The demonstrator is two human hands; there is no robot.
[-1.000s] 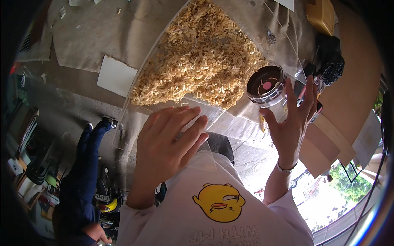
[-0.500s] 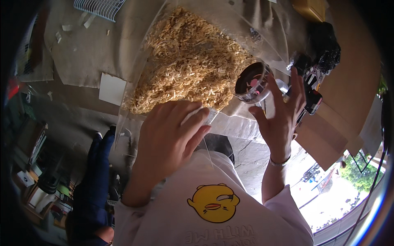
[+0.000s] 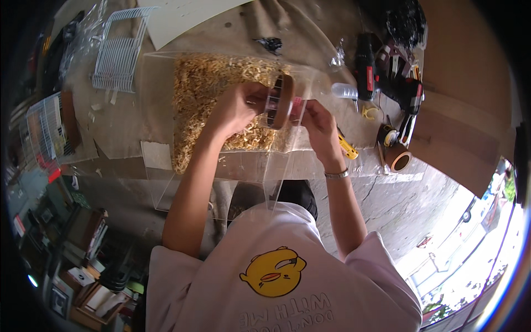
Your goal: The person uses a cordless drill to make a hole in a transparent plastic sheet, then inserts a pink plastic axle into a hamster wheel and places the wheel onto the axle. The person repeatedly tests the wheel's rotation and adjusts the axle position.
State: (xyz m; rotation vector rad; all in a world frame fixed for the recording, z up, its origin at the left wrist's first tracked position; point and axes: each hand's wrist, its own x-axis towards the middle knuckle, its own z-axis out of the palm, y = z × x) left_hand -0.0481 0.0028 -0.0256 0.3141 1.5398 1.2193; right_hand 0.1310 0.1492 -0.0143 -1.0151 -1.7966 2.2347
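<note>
A small hamster wheel (image 3: 285, 102) stands on edge, brown on its outer face with a clear rim. It is held at the right wall of a clear acrylic box (image 3: 301, 83). Wood shavings (image 3: 199, 83) cover the box floor. My left hand (image 3: 238, 108) reaches in over the shavings, fingers closed on the wheel's rim from the left. On the other side my right hand (image 3: 321, 127) pinches the pink piece (image 3: 297, 106) behind the wheel. Whether the clear wall runs between wheel and right fingers is hard to tell.
To the right lie a black-and-red power drill (image 3: 410, 94), a yellow cutter (image 3: 347, 146), a tape measure (image 3: 388, 134) and a brown ring-shaped piece (image 3: 400, 159). A white wire rack (image 3: 116, 58) lies at the far left. Cardboard (image 3: 453, 133) covers the right side.
The wheel has moved left and turned edge-on against the box wall. My left hand has gone from the box's near edge onto the wheel. My right hand has shifted left to the pink piece.
</note>
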